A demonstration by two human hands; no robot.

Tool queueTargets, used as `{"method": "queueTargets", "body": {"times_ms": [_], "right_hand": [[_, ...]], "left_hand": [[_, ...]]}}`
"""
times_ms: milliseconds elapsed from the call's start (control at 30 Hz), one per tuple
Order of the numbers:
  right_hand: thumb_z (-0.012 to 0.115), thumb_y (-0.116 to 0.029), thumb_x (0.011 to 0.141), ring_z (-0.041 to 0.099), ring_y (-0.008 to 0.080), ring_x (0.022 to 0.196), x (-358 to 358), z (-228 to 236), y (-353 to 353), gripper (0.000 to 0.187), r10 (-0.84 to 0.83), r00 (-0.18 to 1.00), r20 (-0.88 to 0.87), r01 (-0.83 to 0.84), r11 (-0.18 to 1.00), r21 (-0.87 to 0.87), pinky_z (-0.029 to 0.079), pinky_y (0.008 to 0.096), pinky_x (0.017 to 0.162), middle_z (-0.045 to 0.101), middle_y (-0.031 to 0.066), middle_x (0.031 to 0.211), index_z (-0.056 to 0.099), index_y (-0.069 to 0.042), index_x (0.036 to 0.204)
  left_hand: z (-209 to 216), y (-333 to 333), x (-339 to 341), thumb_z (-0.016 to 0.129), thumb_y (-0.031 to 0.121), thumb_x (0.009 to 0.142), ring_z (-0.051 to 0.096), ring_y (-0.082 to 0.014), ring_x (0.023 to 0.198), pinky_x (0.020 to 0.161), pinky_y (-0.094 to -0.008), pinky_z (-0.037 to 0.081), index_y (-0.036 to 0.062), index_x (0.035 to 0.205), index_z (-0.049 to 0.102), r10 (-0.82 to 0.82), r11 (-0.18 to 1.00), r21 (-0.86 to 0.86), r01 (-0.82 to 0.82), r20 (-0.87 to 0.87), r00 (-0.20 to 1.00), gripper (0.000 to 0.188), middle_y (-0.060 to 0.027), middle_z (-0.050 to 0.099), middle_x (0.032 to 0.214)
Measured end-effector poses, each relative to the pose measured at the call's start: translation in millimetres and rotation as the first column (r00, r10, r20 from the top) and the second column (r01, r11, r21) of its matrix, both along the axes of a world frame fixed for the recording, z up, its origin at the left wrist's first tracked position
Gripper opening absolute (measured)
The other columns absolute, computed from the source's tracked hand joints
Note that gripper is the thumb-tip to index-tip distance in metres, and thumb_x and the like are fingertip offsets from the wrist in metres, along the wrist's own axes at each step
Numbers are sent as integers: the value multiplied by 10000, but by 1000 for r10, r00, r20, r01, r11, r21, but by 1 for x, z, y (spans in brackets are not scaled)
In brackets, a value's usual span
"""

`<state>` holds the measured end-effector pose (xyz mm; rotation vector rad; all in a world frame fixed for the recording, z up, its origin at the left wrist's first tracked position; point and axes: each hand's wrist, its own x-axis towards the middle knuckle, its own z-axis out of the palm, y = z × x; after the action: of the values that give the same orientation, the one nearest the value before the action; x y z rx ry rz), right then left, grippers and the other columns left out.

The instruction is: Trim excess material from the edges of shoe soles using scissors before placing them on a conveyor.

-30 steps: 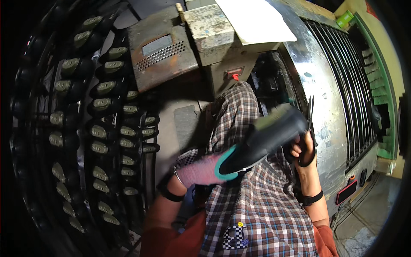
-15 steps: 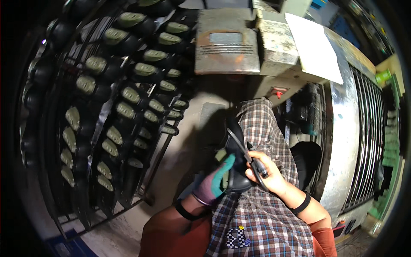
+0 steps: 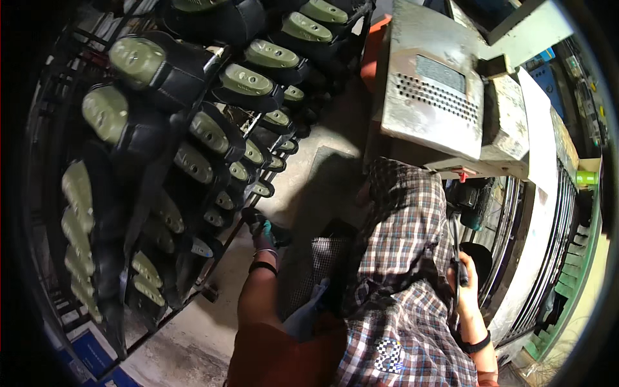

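My left hand (image 3: 263,233), in a teal and purple glove, reaches out to the lower right edge of the shoe rack (image 3: 169,317). Its fingers are closed round a black shoe (image 3: 251,215), partly hidden and dark against the floor. Beside my right thigh, my bare right hand (image 3: 467,278) grips a long, thin metal tool with black handles (image 3: 462,273). The tool points upward; its exact kind is unclear. Rows of black shoes on lasts (image 3: 250,84) hang on the rack, their pale green undersides facing me.
A worn metal machine housing (image 3: 435,64) with a slotted panel stands ahead, with a red knob (image 3: 462,175) below it. A white sheet (image 3: 540,106) lies on the right-hand bench, next to a row of metal bars (image 3: 548,251). A plaid apron (image 3: 403,238) covers my lap.
My left hand has carried the black shoe from my lap leftward to the rack's edge. My right hand has drawn back to the right with the tool. The view has shifted left and nearer the rack.
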<state>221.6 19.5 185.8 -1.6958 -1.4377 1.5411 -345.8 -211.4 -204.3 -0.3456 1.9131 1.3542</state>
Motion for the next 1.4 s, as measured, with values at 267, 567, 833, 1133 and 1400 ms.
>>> {"method": "queueTargets", "body": {"times_ms": [267,567,833,1133,1400], "right_hand": [[682,21,775,501,126,965,35,-7,-21,450,-166,946,279,195,977,-81,387,264,898,515,31,1092,500,-38,1183],[710,-25,756,521,192,1049,-7,19,4,475,20,861,508,-3,999,-34,377,308,962,561,90,1108,518,-11,1190],[758,-76,730,597,190,942,16,29,-9,469,4,914,406,-83,980,179,451,299,877,625,109,982,554,9,1143],[766,-140,714,622,231,791,128,59,-168,487,-646,482,592,274,753,598,497,339,765,639,87,893,581,-53,1156],[709,-167,730,609,347,754,174,68,-284,421,-798,84,597,443,567,695,491,413,649,600,129,821,575,-114,1125]], "left_hand": [[-78,80,8,640,351,879,600,-259,986,818,-368,487,33,1227,554,-304,882,-468,50,-486,820,479,-121,614,1149],[-122,91,20,608,227,897,559,-194,876,748,-341,475,60,1122,604,-56,988,-151,17,-258,965,281,-77,606,998],[-45,100,60,595,115,896,474,-106,661,569,-251,417,107,1136,592,-310,950,58,306,83,947,240,2,542,840],[279,271,258,546,-34,870,584,-163,1076,932,-284,459,-40,1348,452,-918,-25,285,958,-387,91,487,-131,604,1206],[508,336,498,657,135,843,640,-256,976,857,-345,493,0,1260,553,-291,-675,-144,724,-850,-440,451,-157,647,1124]]}}
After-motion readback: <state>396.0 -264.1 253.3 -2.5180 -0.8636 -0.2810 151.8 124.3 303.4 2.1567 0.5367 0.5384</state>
